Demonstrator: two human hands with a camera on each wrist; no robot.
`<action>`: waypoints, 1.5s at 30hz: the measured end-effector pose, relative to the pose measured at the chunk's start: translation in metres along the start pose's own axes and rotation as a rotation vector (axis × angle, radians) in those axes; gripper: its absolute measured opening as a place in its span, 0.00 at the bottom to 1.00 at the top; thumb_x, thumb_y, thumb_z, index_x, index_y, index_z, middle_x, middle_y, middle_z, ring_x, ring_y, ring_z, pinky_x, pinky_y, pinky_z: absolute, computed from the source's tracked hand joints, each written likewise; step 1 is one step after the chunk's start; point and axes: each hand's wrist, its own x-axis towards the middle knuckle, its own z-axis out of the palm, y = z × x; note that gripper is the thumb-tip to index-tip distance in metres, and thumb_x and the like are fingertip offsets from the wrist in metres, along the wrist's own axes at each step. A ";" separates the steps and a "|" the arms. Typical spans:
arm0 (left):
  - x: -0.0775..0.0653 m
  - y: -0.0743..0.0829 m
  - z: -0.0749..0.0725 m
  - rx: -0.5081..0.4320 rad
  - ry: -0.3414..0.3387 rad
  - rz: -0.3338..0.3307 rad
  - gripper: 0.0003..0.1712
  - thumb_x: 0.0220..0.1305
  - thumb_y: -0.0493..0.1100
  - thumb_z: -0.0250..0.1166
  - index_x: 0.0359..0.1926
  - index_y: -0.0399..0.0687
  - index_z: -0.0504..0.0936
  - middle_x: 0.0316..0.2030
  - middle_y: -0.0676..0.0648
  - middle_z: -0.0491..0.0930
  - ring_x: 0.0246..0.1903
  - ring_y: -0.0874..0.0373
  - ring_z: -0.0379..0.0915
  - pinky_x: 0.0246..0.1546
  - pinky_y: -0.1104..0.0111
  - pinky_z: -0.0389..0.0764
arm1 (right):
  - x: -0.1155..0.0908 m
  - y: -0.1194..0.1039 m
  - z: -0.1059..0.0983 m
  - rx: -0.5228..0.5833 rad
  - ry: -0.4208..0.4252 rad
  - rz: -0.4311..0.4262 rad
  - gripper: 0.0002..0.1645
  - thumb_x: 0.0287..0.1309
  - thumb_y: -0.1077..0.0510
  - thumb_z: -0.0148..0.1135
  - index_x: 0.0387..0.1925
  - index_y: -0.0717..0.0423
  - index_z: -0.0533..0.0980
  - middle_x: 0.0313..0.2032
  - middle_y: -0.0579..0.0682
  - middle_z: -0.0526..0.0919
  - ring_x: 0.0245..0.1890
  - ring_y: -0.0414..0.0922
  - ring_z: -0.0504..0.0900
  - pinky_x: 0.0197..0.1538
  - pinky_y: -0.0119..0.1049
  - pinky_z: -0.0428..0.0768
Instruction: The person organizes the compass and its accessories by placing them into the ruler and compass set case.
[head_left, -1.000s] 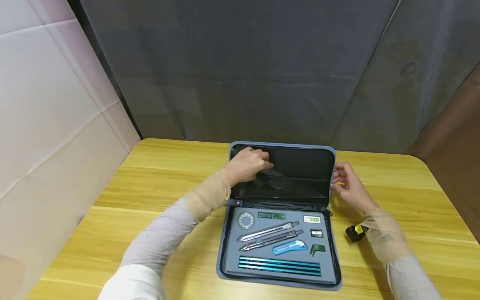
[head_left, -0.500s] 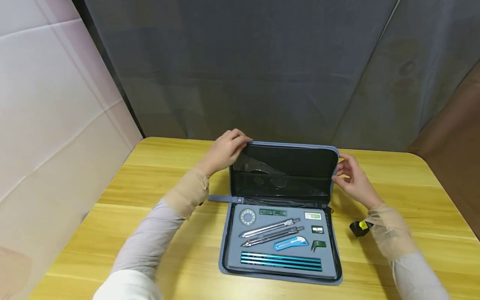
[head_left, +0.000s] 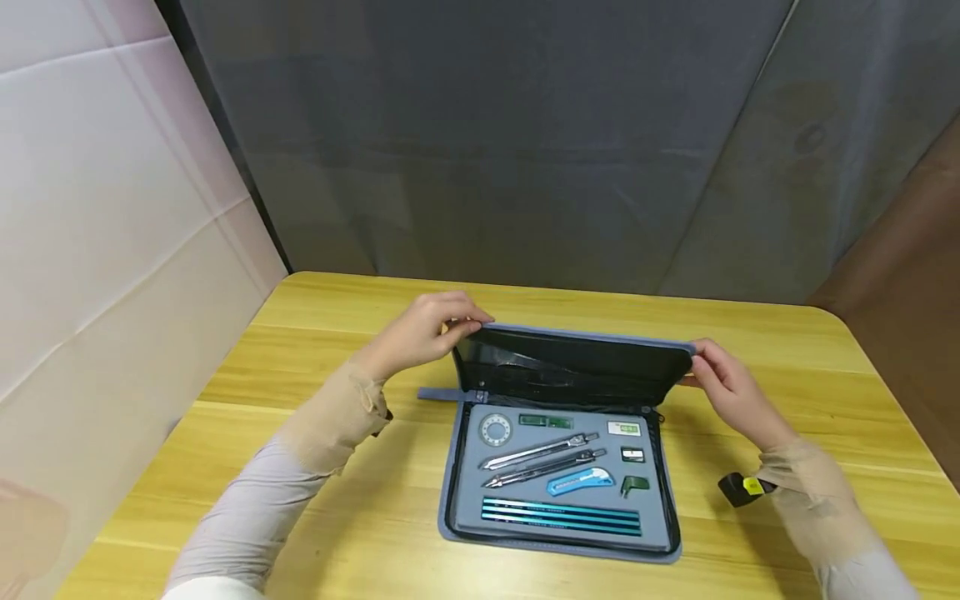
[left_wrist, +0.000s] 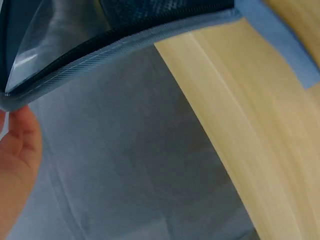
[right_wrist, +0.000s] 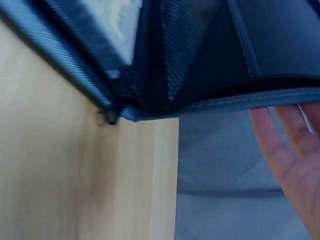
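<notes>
A blue-edged zippered drawing-set case point(head_left: 447, 512) lies unfolded, its black-lined lid point(head_left: 570, 371) tilted up at the back. My left hand point(head_left: 423, 333) pinches the lid's upper left corner between thumb and fingers. At the upper right corner, my right hand point(head_left: 738, 400) holds the edge, some fingers behind it. In the left wrist view, the fingertips of the left hand point(left_wrist: 20, 150) meet the piped zip edge. The grey insert point(head_left: 468, 492) carries two compasses point(head_left: 543, 461), a blue utility knife point(head_left: 580, 481), several dark-teal pencils point(head_left: 561, 517), a round dial-like piece point(head_left: 496, 430) and small items.
The case rests on a yellow wood-grain table point(head_left: 262, 433). A blue strap point(head_left: 438, 393) sticks out left of the lid's hinge. Beside the right wrist is a small black-and-yellow object point(head_left: 742, 488). A grey curtain point(head_left: 480, 150) hangs behind the table.
My left hand has left the lid's inside and taken its top left corner. The lid has tipped forward and down over the case, with the right hand moving at its right corner.
</notes>
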 end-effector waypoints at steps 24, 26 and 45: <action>-0.078 0.074 0.039 0.009 -0.578 -0.082 0.21 0.52 0.47 0.68 0.49 0.55 0.77 0.48 0.56 0.71 0.50 0.62 0.68 0.50 0.68 0.71 | -0.087 -0.015 0.028 -0.271 -0.225 -0.248 0.38 0.25 0.82 0.64 0.45 0.55 0.79 0.46 0.54 0.75 0.59 0.32 0.64 0.55 0.15 0.61; -0.084 0.074 0.047 0.040 -0.571 -0.073 0.23 0.49 0.49 0.69 0.49 0.56 0.78 0.49 0.55 0.71 0.50 0.61 0.68 0.51 0.68 0.71 | -0.092 -0.014 0.035 -0.305 -0.224 -0.259 0.37 0.25 0.83 0.62 0.44 0.55 0.79 0.46 0.54 0.74 0.60 0.32 0.63 0.55 0.15 0.61; -0.104 0.085 0.081 0.277 -0.496 -0.054 0.23 0.41 0.57 0.70 0.43 0.65 0.82 0.49 0.55 0.72 0.47 0.59 0.65 0.36 0.62 0.75 | -0.101 -0.019 0.055 -0.523 -0.192 -0.208 0.30 0.27 0.81 0.55 0.34 0.53 0.83 0.42 0.49 0.78 0.48 0.44 0.76 0.55 0.12 0.56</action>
